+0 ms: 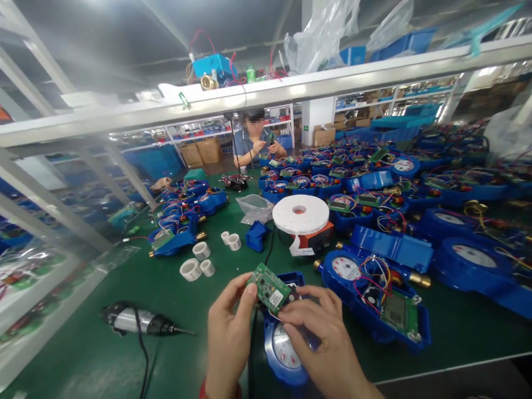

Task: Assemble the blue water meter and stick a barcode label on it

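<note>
My left hand (228,332) pinches the left edge of a small green circuit board (268,286) with a white label. My right hand (322,338) grips the board's lower right corner with thumb and fingers. Both hands hold it just above an open blue water meter (282,349) with a round dial, which lies on the green mat at the near edge. Part of that meter is hidden under my right hand.
An electric screwdriver (143,321) lies at the near left. White plastic rings (195,266), a white tape roll (300,214) and many blue meters (374,293) with wires fill the bench to the right and behind. Another person (255,141) works across the bench. A metal rack (54,221) stands at left.
</note>
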The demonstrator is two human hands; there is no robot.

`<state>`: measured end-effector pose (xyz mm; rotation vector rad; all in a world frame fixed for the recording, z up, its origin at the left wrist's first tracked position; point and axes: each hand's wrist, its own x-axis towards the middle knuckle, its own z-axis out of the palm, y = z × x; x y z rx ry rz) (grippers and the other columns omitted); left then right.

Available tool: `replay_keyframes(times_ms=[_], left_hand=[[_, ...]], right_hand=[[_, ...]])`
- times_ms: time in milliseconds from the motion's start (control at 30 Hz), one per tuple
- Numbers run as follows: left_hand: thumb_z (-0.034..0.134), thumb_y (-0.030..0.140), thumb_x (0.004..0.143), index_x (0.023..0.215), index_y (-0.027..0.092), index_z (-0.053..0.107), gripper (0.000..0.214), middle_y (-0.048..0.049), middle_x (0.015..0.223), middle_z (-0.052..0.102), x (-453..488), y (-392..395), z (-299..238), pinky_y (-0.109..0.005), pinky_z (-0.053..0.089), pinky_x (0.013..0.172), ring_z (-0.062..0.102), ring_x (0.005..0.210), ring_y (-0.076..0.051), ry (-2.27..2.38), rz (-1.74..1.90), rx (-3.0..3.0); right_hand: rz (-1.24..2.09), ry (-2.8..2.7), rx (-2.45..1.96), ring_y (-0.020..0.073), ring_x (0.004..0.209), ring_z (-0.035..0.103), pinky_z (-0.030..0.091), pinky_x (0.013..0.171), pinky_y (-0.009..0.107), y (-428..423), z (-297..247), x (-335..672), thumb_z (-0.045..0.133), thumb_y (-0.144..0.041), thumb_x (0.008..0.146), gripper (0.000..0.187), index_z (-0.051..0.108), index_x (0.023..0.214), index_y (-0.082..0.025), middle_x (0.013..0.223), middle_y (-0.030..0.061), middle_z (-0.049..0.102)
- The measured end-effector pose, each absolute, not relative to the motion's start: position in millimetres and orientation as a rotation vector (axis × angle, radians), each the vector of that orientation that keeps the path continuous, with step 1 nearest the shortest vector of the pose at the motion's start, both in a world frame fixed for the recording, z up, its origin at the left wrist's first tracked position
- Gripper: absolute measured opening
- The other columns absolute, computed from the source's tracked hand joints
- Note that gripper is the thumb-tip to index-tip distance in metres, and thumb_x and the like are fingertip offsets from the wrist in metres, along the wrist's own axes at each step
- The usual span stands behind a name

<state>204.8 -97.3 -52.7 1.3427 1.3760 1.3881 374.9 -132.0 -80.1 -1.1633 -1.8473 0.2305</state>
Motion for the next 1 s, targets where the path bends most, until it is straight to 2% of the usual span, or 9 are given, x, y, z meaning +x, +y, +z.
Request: replay_keyframes(times_ms=[167, 367, 500, 667, 767, 900, 1000], left_hand=[[0.065, 0.043, 0.083, 0.097, 0.019, 0.071, 0.029, -0.0018, 0.083, 0.069, 209.8, -89.5, -49.5, -0.024, 0.047, 0.065, 0.059, 0.074, -0.016, 1.310, 1.368, 1.368], [0.065, 0.042, 0.083, 0.096, 0.019, 0.072, 0.027, -0.0011, 0.083, 0.069, 210.2, -86.4, -50.4, -0.024, 0.047, 0.066, 0.059, 0.074, -0.016, 1.324, 1.353, 1.407], [0.063, 0.044, 0.085, 0.098, 0.019, 0.070, 0.029, -0.0025, 0.088, 0.069, 208.7, -86.6, -51.8, -0.026, 0.047, 0.069, 0.060, 0.078, -0.017, 1.331, 1.336, 1.411], [0.056, 0.044, 0.090, 0.101, 0.023, 0.069, 0.027, -0.0037, 0.097, 0.069, 207.9, -95.5, -53.3, -0.032, 0.046, 0.082, 0.060, 0.090, -0.021, 1.432, 1.317, 1.568], [0.050, 0.038, 0.094, 0.105, 0.026, 0.067, 0.024, -0.0032, 0.103, 0.070, 211.5, -103.3, -58.9, -0.035, 0.043, 0.087, 0.057, 0.097, -0.022, 1.512, 1.312, 1.736], [0.049, 0.032, 0.094, 0.123, 0.026, 0.059, 0.031, -0.0063, 0.121, 0.065, 220.6, -108.4, -72.9, -0.040, 0.042, 0.092, 0.053, 0.106, -0.024, 1.586, 1.332, 1.770], [0.050, 0.029, 0.094, 0.123, 0.026, 0.057, 0.030, -0.0063, 0.119, 0.065, 225.4, -107.7, -78.0, -0.042, 0.040, 0.093, 0.053, 0.107, -0.024, 1.635, 1.368, 1.778]], right_hand=[[0.186, -1.890, -1.177, 0.0291, 0.108, 0.059, 0.036, 0.090, 0.048, -133.1, -83.2, 377.7, 0.062, -0.021, 0.088, 0.016, 0.070, 0.096, -0.032, 0.097, -0.0017, 0.075], [0.188, -1.904, -1.192, 0.0294, 0.108, 0.058, 0.035, 0.090, 0.049, -133.3, -84.6, 377.1, 0.060, -0.022, 0.089, 0.015, 0.069, 0.097, -0.031, 0.098, -0.0015, 0.075], [0.214, -1.922, -1.187, 0.0299, 0.108, 0.057, 0.036, 0.090, 0.050, -131.5, -86.4, 375.2, 0.059, -0.022, 0.091, 0.015, 0.068, 0.098, -0.031, 0.098, -0.0007, 0.075], [0.120, -1.765, -1.132, 0.0294, 0.111, 0.054, 0.039, 0.091, 0.049, -137.4, -98.4, 375.4, 0.060, -0.018, 0.088, 0.019, 0.066, 0.102, -0.031, 0.105, 0.0022, 0.069], [0.185, -1.583, -1.211, 0.0307, 0.120, 0.047, 0.040, 0.096, 0.050, -143.4, -117.0, 379.2, 0.060, -0.026, 0.089, 0.026, 0.059, 0.115, -0.031, 0.125, 0.0066, 0.056], [0.502, -1.381, -1.329, 0.0359, 0.134, 0.037, 0.035, 0.107, 0.059, -146.4, -151.8, 383.9, 0.056, -0.040, 0.091, 0.051, 0.040, 0.138, -0.029, 0.146, 0.0113, 0.038], [0.753, -1.244, -1.322, 0.0352, 0.137, 0.038, 0.040, 0.109, 0.054, -149.2, -168.9, 380.5, 0.055, -0.044, 0.092, 0.065, 0.026, 0.148, -0.026, 0.154, 0.0128, 0.032]])
